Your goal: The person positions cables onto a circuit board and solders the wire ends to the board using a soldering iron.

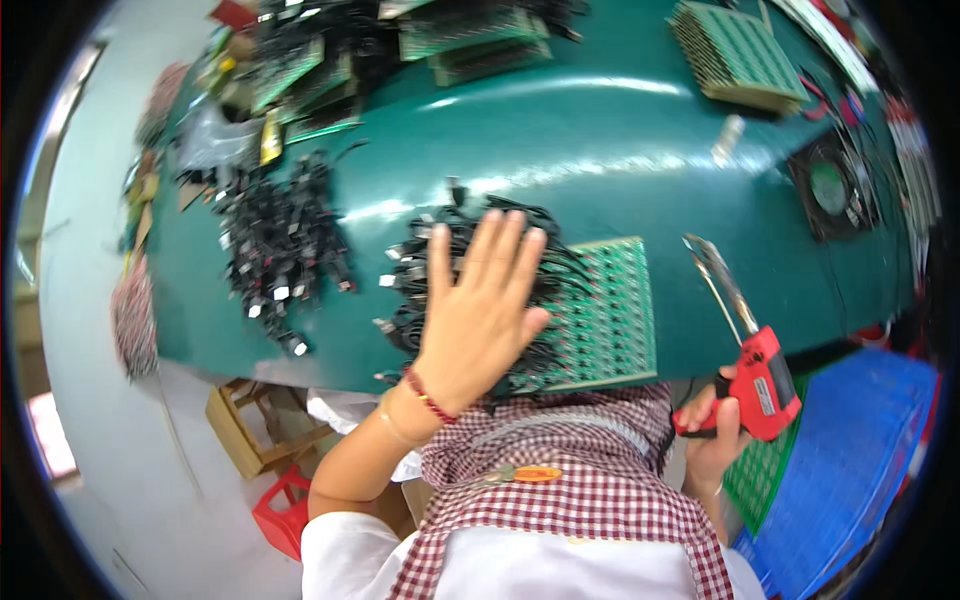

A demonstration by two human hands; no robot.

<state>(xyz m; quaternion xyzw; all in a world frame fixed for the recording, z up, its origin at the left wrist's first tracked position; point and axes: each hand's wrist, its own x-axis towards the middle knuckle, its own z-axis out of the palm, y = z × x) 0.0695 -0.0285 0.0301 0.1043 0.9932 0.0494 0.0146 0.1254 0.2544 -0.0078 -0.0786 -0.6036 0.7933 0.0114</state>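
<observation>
My left hand (480,300) lies with fingers stretched over a bundle of black cables (415,260), which have small white and metal plug ends. The cables cover the left part of a green circuit board panel (610,310) at the table's near edge. Bare rows of small parts show on the panel's right half. My right hand (715,425) is wrapped round the handle of a red and black soldering gun (762,390). Its long metal tip (722,283) points up and away, to the right of the panel and apart from it.
Another heap of black cables (285,235) lies to the left. Circuit boards with cables (470,45) are piled at the back. A stack of green panels (740,55) stands back right, near a black fan (832,185). Below the table's right edge are blue crates (850,440).
</observation>
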